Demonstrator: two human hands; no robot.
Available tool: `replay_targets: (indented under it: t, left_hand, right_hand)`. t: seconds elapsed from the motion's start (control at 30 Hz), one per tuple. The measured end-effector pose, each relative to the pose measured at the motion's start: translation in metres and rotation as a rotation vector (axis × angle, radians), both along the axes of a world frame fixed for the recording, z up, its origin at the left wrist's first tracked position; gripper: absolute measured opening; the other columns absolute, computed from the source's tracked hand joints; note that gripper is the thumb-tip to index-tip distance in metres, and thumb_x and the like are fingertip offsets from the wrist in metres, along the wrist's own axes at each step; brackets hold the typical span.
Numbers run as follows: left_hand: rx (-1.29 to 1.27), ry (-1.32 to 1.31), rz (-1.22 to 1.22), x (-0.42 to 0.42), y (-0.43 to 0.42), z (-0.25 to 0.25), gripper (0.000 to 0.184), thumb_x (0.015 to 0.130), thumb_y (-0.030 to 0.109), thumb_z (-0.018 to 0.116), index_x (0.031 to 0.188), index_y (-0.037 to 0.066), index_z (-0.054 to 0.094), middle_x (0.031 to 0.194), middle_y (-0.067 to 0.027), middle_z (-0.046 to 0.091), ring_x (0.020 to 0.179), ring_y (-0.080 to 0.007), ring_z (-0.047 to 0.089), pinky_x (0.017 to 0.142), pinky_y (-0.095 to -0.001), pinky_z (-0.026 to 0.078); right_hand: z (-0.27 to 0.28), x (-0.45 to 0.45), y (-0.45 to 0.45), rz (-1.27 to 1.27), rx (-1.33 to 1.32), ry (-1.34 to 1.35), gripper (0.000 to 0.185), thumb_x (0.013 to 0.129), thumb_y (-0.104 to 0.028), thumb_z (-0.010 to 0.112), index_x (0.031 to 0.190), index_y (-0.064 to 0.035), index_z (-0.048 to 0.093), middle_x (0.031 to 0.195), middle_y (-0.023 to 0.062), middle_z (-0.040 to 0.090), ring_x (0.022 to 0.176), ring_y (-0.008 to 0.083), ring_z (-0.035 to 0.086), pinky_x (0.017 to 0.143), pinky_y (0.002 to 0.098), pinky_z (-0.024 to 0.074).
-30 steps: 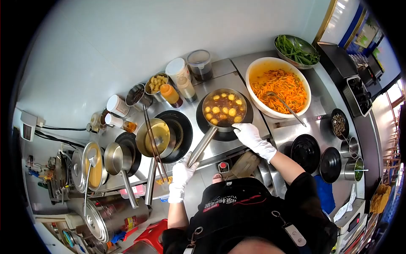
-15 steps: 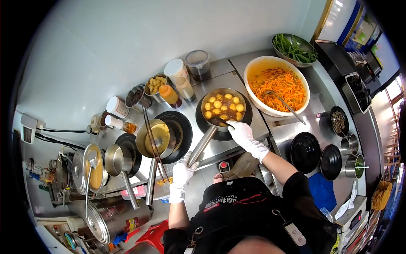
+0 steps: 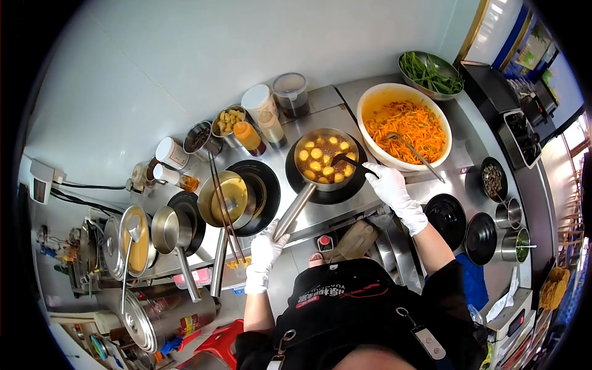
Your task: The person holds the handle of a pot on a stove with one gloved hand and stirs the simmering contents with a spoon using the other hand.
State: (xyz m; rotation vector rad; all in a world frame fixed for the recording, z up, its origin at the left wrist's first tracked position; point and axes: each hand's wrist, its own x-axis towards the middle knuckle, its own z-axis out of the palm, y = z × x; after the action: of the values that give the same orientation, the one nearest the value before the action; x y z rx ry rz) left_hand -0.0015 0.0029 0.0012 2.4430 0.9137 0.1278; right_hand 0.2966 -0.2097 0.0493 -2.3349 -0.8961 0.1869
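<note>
In the head view, a steel saucepan [image 3: 300, 203] sits on a round black burner plate [image 3: 365, 179]. Round yellow balls [image 3: 316, 153] lie in its brown broth. My left hand [image 3: 266, 251], in a white glove, is closed around the end of the saucepan's long handle. On the right side of the pan, my gloved right hand [image 3: 390, 186] grips a black spoon [image 3: 353, 161] by its handle. The spoon's head dips among the balls, partly covered by broth.
Left of the saucepan stands another steel pan [image 3: 245, 213] with long chopsticks [image 3: 223, 200] across it. A white basin [image 3: 362, 123] of shredded carrot is to the right. Sauce bottles [image 3: 249, 137] line the wall. Black bowls [image 3: 446, 219] stand at the right.
My right hand has moved right and slightly up, away from above the pan's near rim, turning the spoon sideways. The balls have shifted in the broth. My left hand stays on the handle.
</note>
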Motion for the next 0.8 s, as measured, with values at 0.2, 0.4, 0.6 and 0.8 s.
replay_targets:
  t: [0.2,0.4,0.6,0.8]
  left_hand:
    - [0.018,-0.011,0.010,0.000,-0.001,0.000,0.059,0.078,0.038,0.074,0.128,0.012,0.059,0.097,-0.0208,0.068,0.088,-0.0366,0.066,0.079,-0.0416,0.053]
    - [0.015,0.037,0.001,0.001,-0.001,0.002,0.062,0.079,0.037,0.074,0.131,0.008,0.056,0.101,-0.0210,0.069,0.091,-0.0337,0.068,0.081,-0.0377,0.053]
    - [0.046,0.059,-0.004,-0.001,-0.009,0.001,0.060,0.079,0.039,0.073,0.129,0.011,0.058,0.096,-0.0199,0.069,0.087,-0.0354,0.067,0.077,-0.0410,0.053]
    - [0.016,0.043,0.092,0.003,-0.023,-0.004,0.058,0.079,0.037,0.073,0.126,0.008,0.060,0.094,-0.0202,0.068,0.082,-0.0354,0.068,0.075,-0.0409,0.054]
  right_hand:
    - [0.003,-0.005,-0.011,0.023,-0.031,-0.063,0.028,0.085,-0.027,0.064,0.111,-0.0169,0.070,0.085,0.0149,0.069,0.080,0.0336,0.066,0.073,0.0424,0.0529]
    - [-0.009,-0.005,-0.011,0.043,-0.050,-0.084,0.027,0.086,-0.027,0.063,0.110,-0.0173,0.070,0.085,0.0153,0.069,0.081,0.0344,0.066,0.073,0.0432,0.0525]
    - [-0.004,-0.012,-0.011,0.021,-0.032,-0.037,0.027,0.086,-0.026,0.063,0.111,-0.0171,0.070,0.086,0.0159,0.069,0.081,0.0351,0.066,0.074,0.0437,0.0524]
    - [-0.011,-0.007,-0.009,0.001,0.024,-0.070,0.028,0.085,-0.025,0.063,0.111,-0.0161,0.070,0.087,0.0161,0.069,0.082,0.0344,0.066,0.075,0.0424,0.0524]
